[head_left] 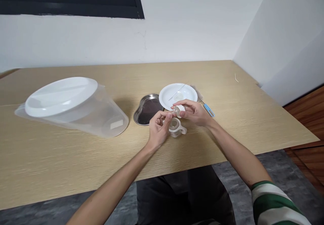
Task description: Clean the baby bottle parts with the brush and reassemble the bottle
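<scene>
Just above the table, my right hand is closed round a small clear piece with a white band, perhaps a bottle nipple with its collar. My left hand is closed in a pinch at the left end of that piece; its fingertips partly cover it. Directly below stands a small whitish cup with a curved handle, its round opening facing up. My left fingers hide its left side. Behind my hands, a white plate bears a thin straight rod and a pale, translucent item.
Left of the plate lies a kidney-shaped metal tray. A brush with a blue handle lies to the plate's right. At left, a large translucent pitcher with a white lid stands on the wooden table. A thin bent white strip lies far right.
</scene>
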{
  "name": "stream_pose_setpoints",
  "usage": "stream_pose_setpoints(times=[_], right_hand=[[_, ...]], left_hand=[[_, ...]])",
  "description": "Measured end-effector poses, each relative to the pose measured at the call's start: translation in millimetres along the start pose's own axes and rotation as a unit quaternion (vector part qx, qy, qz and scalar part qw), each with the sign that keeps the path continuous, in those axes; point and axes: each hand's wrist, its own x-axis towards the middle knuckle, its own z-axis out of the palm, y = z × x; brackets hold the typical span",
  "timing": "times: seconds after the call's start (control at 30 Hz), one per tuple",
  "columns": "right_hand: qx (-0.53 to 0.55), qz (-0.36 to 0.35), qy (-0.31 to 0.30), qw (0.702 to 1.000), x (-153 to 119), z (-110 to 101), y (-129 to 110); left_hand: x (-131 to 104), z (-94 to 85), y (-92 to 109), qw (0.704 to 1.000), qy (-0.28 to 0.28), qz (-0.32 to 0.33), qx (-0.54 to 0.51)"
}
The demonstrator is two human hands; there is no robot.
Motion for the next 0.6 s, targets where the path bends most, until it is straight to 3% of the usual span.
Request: stream_pose_setpoints(times=[0.17,0.6], right_hand=[[-0.048,0.005,0.02,0.999,-1.8,0.7,-2.7],[-0.007,-0.009,0.045,0.999,-0.8,-0.9,4.9]], left_hand=[[-0.3,-0.3,-1.2,1.0,0.003,-0.005,0.001],[-1.5,1.4,-2.0,1.0,-0.017,0.005,-0.011]])
